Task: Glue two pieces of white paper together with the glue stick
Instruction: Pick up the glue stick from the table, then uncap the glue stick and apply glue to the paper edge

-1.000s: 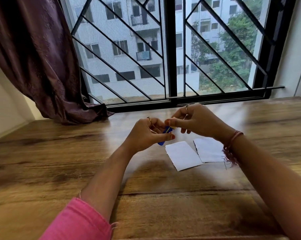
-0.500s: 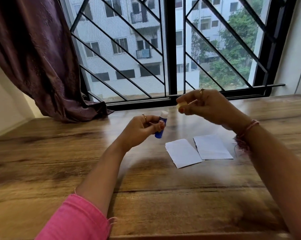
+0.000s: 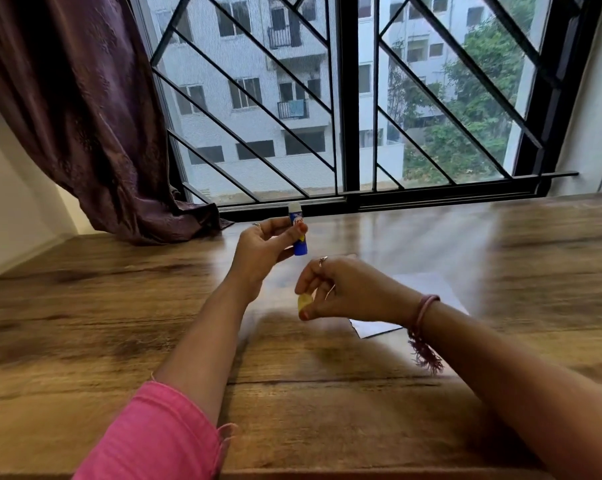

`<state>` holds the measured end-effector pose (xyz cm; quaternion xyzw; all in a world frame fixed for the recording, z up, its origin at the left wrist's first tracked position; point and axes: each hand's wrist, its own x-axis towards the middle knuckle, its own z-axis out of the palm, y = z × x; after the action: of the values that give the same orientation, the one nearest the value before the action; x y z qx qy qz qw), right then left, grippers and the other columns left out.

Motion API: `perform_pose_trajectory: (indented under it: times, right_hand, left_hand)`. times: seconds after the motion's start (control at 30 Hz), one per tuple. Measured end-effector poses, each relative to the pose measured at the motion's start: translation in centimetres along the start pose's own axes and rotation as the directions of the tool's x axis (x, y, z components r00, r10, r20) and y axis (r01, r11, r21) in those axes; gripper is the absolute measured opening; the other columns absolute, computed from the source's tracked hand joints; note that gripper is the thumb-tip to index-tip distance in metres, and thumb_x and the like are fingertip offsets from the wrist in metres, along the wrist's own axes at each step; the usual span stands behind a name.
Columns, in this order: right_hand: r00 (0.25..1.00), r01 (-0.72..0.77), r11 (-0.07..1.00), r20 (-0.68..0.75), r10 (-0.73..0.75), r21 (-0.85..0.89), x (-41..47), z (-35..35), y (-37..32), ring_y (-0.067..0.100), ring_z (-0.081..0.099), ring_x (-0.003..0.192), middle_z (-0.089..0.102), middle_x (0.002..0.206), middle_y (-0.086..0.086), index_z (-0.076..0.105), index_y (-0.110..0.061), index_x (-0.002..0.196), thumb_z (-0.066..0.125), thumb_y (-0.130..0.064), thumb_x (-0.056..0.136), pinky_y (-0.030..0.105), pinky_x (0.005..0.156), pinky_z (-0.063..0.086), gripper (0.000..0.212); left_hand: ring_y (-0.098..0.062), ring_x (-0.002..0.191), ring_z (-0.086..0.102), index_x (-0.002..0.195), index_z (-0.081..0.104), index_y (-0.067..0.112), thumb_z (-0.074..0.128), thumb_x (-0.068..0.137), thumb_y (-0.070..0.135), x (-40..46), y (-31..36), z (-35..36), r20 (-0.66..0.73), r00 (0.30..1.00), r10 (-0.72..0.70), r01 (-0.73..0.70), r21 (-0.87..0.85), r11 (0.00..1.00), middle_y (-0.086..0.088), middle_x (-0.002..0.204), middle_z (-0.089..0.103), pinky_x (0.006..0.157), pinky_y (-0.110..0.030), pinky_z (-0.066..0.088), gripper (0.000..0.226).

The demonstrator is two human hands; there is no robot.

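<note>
Glue stick (image 3: 297, 230): small blue tube w/ white top, red-and-yellow label, cap off. Held upright above the wooden surface (image 3: 119, 323), near the window. Left hand (image 3: 263, 252) has its grip closed round the tube, thumb across the label. Right hand (image 3: 348, 289), lower and nearer, pinches the yellowish cap (image 3: 304, 301) btwn thumb and fingers. White paper (image 3: 427, 289) lies flat on the surface, mostly hidden behind the right hand and wrist; blurred, so can't tell the two pieces apart.

Glue stick (image 3: 298, 233): blue body, white tip. Cap (image 3: 304, 301): yellow. Paper (image 3: 427, 289) white; table (image 3: 85, 323) brown wood grain; curtain (image 3: 78, 109) purple; sleeve (image 3: 154, 438) pink.
</note>
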<state>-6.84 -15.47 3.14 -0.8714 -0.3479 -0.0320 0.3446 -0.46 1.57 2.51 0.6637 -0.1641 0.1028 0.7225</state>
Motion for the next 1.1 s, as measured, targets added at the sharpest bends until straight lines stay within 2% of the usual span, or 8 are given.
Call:
perform_pose_trajectory:
  times: [0.17, 0.27, 0.33, 0.47, 0.57, 0.7, 0.8, 1.1]
  right_hand:
    - [0.996, -0.043, 0.998, 0.071, 0.046, -0.036, 0.1, 1.0, 0.4, 0.007, 0.060, 0.071, 0.061, 0.088, -0.008, 0.062, -0.016, 0.104, 0.078, -0.018, 0.075, 0.008, 0.058, 0.043, 0.033]
    - [0.994, -0.051, 0.999, 0.098, 0.051, -0.001, 0.1, 0.5, 0.5, 0.003, 0.061, 0.070, 0.064, 0.099, -0.008, 0.059, -0.024, 0.103, 0.080, -0.024, 0.073, 0.007, 0.057, 0.043, 0.037]
    - [0.996, -0.072, 0.997, 0.049, 0.070, 0.027, 0.3, -0.4, 0.8, -0.003, 0.061, 0.066, 0.066, 0.101, -0.008, 0.059, -0.026, 0.102, 0.079, -0.031, 0.073, 0.007, 0.059, 0.044, 0.036]
    - [0.970, -0.131, 0.940, -0.153, 0.187, 0.316, 0.5, -2.0, 1.7, 0.005, 0.063, 0.067, 0.068, 0.082, 0.000, 0.064, -0.010, 0.105, 0.070, -0.023, 0.083, 0.015, 0.059, 0.050, 0.026]
    - [0.961, -0.161, 0.868, -0.125, 0.246, 0.470, 0.3, -2.2, 2.1, 0.005, 0.064, 0.072, 0.066, 0.084, 0.001, 0.064, -0.006, 0.111, 0.061, -0.023, 0.090, 0.016, 0.061, 0.051, 0.027]
    - [0.970, -0.173, 0.791, -0.037, 0.240, 0.587, 0.4, -2.0, 1.9, 0.002, 0.064, 0.071, 0.062, 0.087, -0.001, 0.063, -0.004, 0.110, 0.056, -0.021, 0.093, 0.015, 0.061, 0.050, 0.025]
    - [0.971, -0.170, 0.793, -0.036, 0.235, 0.584, 0.3, -1.9, 1.8, 0.001, 0.065, 0.071, 0.063, 0.087, 0.000, 0.062, 0.002, 0.114, 0.054, -0.018, 0.094, 0.013, 0.059, 0.047, 0.029]
    - [0.913, -0.189, 0.834, -0.219, 0.344, 0.519, 0.4, -1.5, 1.3, 0.003, 0.063, 0.065, 0.070, 0.079, -0.001, 0.073, -0.014, 0.092, 0.073, -0.027, 0.080, 0.018, 0.059, 0.040, 0.018]
  left_hand:
    - [-0.010, 0.081, 0.070, 0.098, 0.068, 0.012, 0.074, 0.074, 0.022, 0.0, 0.1, -0.1, 0.012, 1.000, -0.008, 0.009, -0.053, 0.999, 0.004, 0.083, 0.075, 0.070, -0.022, 0.055, 0.027]
    - [-0.010, 0.081, 0.070, 0.098, 0.068, 0.012, 0.073, 0.075, 0.021, -0.1, 0.4, 0.0, 0.019, 1.000, -0.015, 0.016, -0.072, 0.997, 0.004, 0.082, 0.075, 0.070, -0.021, 0.055, 0.025]
    - [-0.009, 0.081, 0.070, 0.097, 0.068, 0.012, 0.073, 0.075, 0.021, -0.2, 0.6, 0.1, 0.026, 1.000, -0.015, 0.017, -0.086, 0.996, 0.005, 0.082, 0.075, 0.071, -0.021, 0.054, 0.025]
    - [-0.010, 0.083, 0.070, 0.093, 0.070, 0.017, 0.076, 0.068, 0.030, -0.4, 1.0, 0.4, 0.050, 0.998, -0.035, 0.041, -0.110, 0.993, 0.005, 0.084, 0.075, 0.078, -0.026, 0.054, 0.029]
    - [-0.014, 0.090, 0.068, 0.094, 0.071, 0.017, 0.075, 0.069, 0.033, -0.7, 1.3, 0.8, 0.096, 0.995, -0.036, 0.044, -0.074, 0.996, 0.002, 0.089, 0.074, 0.094, -0.034, 0.050, 0.031]
    - [-0.015, 0.094, 0.068, 0.092, 0.074, 0.018, 0.076, 0.068, 0.037, -1.1, 1.6, 1.5, 0.174, 0.984, -0.027, 0.036, -0.051, 0.998, -0.001, 0.094, 0.075, 0.094, -0.034, 0.050, 0.031]
    - [-0.019, 0.096, 0.068, 0.091, 0.075, 0.019, 0.077, 0.069, 0.037, -1.3, 1.8, 1.9, 0.221, 0.975, -0.014, 0.024, -0.040, 0.999, -0.005, 0.100, 0.074, 0.088, -0.031, 0.054, 0.028]
    - [-0.020, 0.100, 0.070, 0.091, 0.075, 0.021, 0.073, 0.072, 0.034, -1.6, 2.5, 2.1, 0.169, 0.986, 0.010, -0.017, 0.038, 0.999, -0.005, 0.100, 0.075, 0.083, -0.024, 0.054, 0.022]
